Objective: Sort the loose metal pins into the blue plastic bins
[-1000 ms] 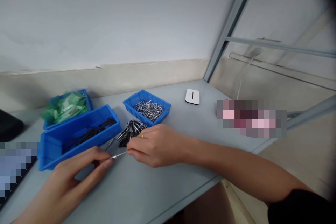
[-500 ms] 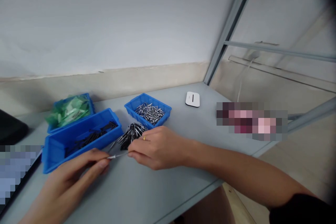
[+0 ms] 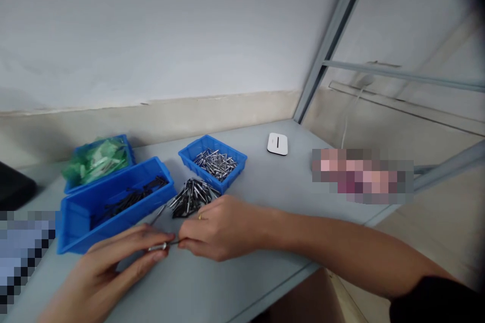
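Note:
Between my two hands is a thin metal pin with a small flange (image 3: 163, 246), rather like a rivet. My left hand (image 3: 117, 260) pinches one end of it between thumb and forefinger. With closed fingertips my right hand (image 3: 217, 227) grips the thin rod on the other side; the rod's tip is hidden. Just beyond the right hand lies a heap of black and silver pins (image 3: 194, 194). Another thin rod (image 3: 158, 215) lies on the table by the left fingers. Alongside the left hand stands a long blue bin (image 3: 79, 214) holding black pieces (image 3: 132, 198).
A smaller blue bin (image 3: 188, 155) holds many silver pins (image 3: 217, 164). Behind the long bin, another blue bin (image 3: 131, 149) is filled with green plastic bags (image 3: 102, 159). A white square device (image 3: 278, 144) lies at the back right of the grey table (image 3: 257, 171), near a metal post (image 3: 322, 55).
Both hands have moved slightly down, towards me, with the pin. My left fingers have shifted right along it, and the hands are closer together.

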